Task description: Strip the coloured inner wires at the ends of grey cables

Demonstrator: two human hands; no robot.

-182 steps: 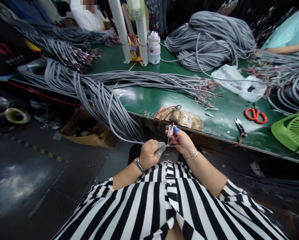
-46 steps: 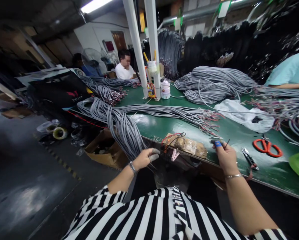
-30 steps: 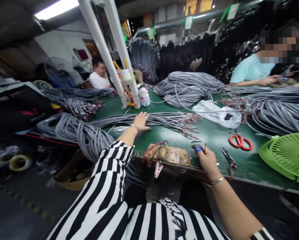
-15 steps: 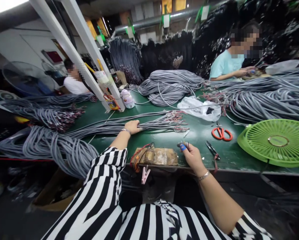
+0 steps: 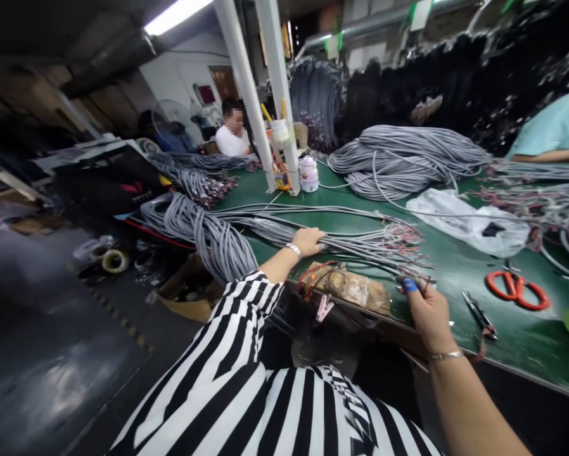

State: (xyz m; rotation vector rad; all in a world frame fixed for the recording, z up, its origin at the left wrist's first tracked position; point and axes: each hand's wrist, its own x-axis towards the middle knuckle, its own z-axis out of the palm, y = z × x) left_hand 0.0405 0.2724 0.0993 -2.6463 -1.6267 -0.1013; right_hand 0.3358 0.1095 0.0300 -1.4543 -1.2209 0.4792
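My left hand is closed over a bundle of grey cables lying along the green table, their stripped reddish and white wire ends pointing right. My right hand, blue tape on its thumb, pinches at the end of a dark strand beside the nearest cable tips. What exactly sits between those fingers is too small to make out. Between my hands, at the table edge, rests a tape-wrapped brown block with red and black leads and a pink clothespin hanging at its front.
Orange-handled scissors and small pliers lie right of my right hand. A plastic bag and a large cable coil are farther back. More cables droop over the left edge. Two people sit across the table.
The view has swung left. My right hand has moved up to the cable ends, where a gap showed before. My left hand stays on the bundle, now closer to the brown block.
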